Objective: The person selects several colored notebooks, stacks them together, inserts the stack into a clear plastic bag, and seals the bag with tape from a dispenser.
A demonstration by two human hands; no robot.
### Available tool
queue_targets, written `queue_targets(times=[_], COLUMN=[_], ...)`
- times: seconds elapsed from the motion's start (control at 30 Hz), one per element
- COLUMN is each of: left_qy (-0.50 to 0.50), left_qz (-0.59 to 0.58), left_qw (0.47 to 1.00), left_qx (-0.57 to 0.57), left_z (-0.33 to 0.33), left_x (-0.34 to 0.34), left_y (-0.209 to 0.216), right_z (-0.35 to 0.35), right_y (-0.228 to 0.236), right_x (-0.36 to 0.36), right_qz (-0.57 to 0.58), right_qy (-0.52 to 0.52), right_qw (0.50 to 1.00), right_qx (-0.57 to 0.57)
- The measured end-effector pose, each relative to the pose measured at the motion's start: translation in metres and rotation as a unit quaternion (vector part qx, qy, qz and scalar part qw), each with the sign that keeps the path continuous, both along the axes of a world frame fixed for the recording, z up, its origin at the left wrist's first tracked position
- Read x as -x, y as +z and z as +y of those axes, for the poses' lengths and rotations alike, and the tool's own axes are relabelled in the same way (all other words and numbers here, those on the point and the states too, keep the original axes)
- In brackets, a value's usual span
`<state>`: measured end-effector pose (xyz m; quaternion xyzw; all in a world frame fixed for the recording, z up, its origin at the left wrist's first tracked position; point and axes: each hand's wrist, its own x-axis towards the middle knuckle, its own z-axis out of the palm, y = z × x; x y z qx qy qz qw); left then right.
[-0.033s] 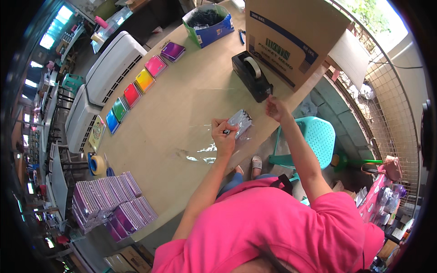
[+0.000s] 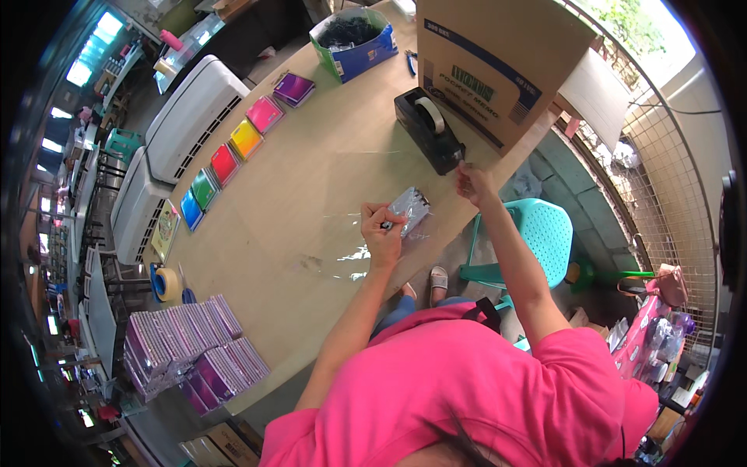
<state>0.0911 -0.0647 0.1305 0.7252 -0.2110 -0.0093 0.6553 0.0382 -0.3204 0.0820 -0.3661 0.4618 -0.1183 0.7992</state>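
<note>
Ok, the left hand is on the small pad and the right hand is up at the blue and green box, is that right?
Not quite: the right hand is at the near end of the black tape dispenser, as the head view shows. The left hand is indeed on the small pad.
</note>
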Motion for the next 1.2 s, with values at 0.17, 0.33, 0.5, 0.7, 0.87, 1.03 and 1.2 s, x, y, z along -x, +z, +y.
queue_targets(times=[0.17, 0.33, 0.5, 0.7, 0.87, 1.03, 1.2], left_qy=[-0.02, -0.003, -0.015, -0.133, -0.305, -0.25, -0.181], left_qz=[0.016, 0.0, -0.007, 0.094, 0.181, 0.368, -0.021], left_qw=[0.999, 1.0, 1.0, 0.987, 0.931, 0.896, 0.907], left_qx=[0.023, 0.009, 0.015, 0.001, -0.086, 0.019, -0.38], left_z=[-0.011, -0.003, -0.006, 0.011, 0.022, 0.016, 0.042], left_x=[0.004, 0.001, 0.005, -0.014, -0.054, -0.054, -0.023], left_y=[0.003, -0.001, -0.001, 0.003, 0.044, 0.011, -0.037], right_z=[0.031, 0.091, 0.126, 0.127, 0.113, 0.131, 0.133], right_y=[-0.046, 0.064, 0.096, 0.042, 0.006, 0.007, 0.006], right_x=[0.011, 0.04, 0.029, 0.04, 0.053, 0.044, 0.048], right_qz=[-0.034, -0.059, 0.082, 0.031, 0.091, -0.083, -0.14], right_qy=[-0.046, 0.122, 0.234, 0.17, 0.188, 0.124, 0.097], right_qw=[0.998, 0.966, 0.834, 0.873, 0.817, 0.754, 0.869], right_qx=[0.035, 0.22, 0.492, 0.456, 0.537, 0.64, 0.464])
